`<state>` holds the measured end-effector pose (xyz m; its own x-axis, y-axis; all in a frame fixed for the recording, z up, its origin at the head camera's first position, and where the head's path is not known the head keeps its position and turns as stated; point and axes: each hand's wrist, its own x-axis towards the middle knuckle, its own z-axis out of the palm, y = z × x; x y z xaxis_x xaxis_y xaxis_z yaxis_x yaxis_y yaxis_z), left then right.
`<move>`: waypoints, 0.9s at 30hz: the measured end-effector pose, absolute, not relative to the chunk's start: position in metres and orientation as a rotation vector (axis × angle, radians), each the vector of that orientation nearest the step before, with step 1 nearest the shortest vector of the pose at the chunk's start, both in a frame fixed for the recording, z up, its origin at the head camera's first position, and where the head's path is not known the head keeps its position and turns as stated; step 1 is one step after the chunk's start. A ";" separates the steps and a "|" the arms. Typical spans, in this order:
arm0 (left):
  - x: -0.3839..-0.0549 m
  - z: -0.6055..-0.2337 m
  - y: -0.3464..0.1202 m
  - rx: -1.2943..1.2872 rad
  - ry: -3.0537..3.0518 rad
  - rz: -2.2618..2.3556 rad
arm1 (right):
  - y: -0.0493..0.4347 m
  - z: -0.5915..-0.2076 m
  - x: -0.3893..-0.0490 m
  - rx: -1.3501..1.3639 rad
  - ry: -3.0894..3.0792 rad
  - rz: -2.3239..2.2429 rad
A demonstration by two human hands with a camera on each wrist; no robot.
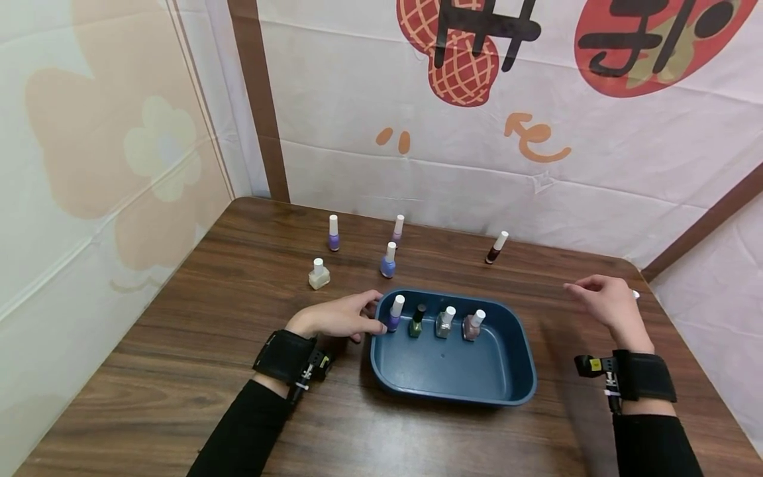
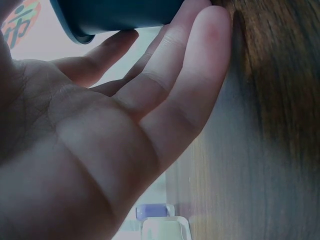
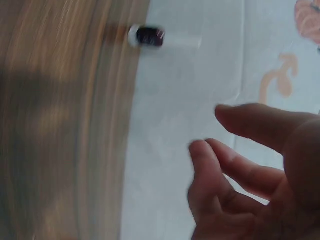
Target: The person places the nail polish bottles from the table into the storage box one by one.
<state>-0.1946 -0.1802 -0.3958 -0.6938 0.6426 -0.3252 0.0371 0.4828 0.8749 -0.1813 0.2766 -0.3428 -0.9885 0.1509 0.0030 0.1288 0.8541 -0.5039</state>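
My left hand (image 1: 342, 317) touches the left end of a dark blue tray (image 1: 441, 371), its fingers spread against the rim. In the left wrist view the fingers (image 2: 207, 55) stretch loosely beside the tray wall. Inside the tray, along its far side, stand a purple nail polish (image 1: 395, 315), a green one with a black cap (image 1: 416, 322), a clear glittery one (image 1: 444, 323) and a dusty pink one (image 1: 473, 326). Above the table's right side hangs my right hand (image 1: 609, 306), fingers bent, thumb apart from them, holding nothing. A white cap (image 1: 636, 294) shows just behind it.
Beyond the tray stand a dark red nail polish (image 1: 493, 253), a blue one (image 1: 388, 265), a lilac one (image 1: 397, 232) and a purple one (image 1: 334, 237). A cream bottle (image 1: 319, 277) is left of the tray. A printed cloth (image 1: 357, 179) hangs behind the wooden table (image 1: 197, 344).
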 end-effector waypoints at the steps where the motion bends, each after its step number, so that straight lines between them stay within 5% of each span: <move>1: -0.195 -0.396 -0.180 0.558 2.084 1.209 | 0.282 -0.344 -0.182 -0.256 -2.957 0.799; 18: -0.194 -0.396 -0.180 0.568 2.078 1.220 | 0.347 -0.358 -0.195 -0.868 -2.527 1.089; 27: -0.194 -0.396 -0.180 0.572 2.082 1.218 | 0.359 -0.377 -0.196 -0.906 -2.540 1.054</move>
<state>-0.1938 -0.1800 -0.3959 -0.6932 0.6489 -0.3139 0.0442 0.4729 0.8800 -0.1960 0.3590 -0.3768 -0.7772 0.6292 -0.0110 0.4521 0.5461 -0.7053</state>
